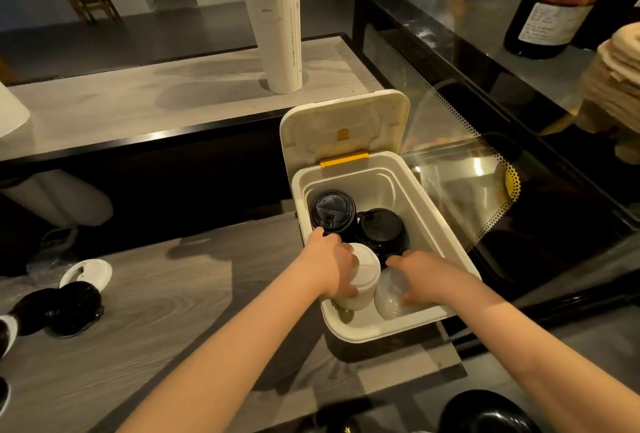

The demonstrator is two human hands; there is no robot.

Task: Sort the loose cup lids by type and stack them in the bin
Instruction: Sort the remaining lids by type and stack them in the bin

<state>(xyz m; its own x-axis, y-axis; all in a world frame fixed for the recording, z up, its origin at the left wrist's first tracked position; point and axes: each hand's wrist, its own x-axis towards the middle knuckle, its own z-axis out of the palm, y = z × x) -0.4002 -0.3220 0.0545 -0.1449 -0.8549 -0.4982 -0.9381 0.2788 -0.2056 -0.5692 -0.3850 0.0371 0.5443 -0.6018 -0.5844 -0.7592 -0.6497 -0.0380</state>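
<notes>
Gripping the white stack (360, 280) from its left side, my left hand (332, 264) wraps its top inside the bin (440, 225). Just beside it, my right hand (420, 277) curls over the clear stack (389, 297) in the near corner. Two black stacks (332, 209) stand behind. Loose lids (74, 308) lie on the counter (173, 311), well left.

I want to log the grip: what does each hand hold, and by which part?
The left hand grips the white lid stack by its side. The right hand rests on the clear lid stack; a closed grasp cannot be told.
</notes>
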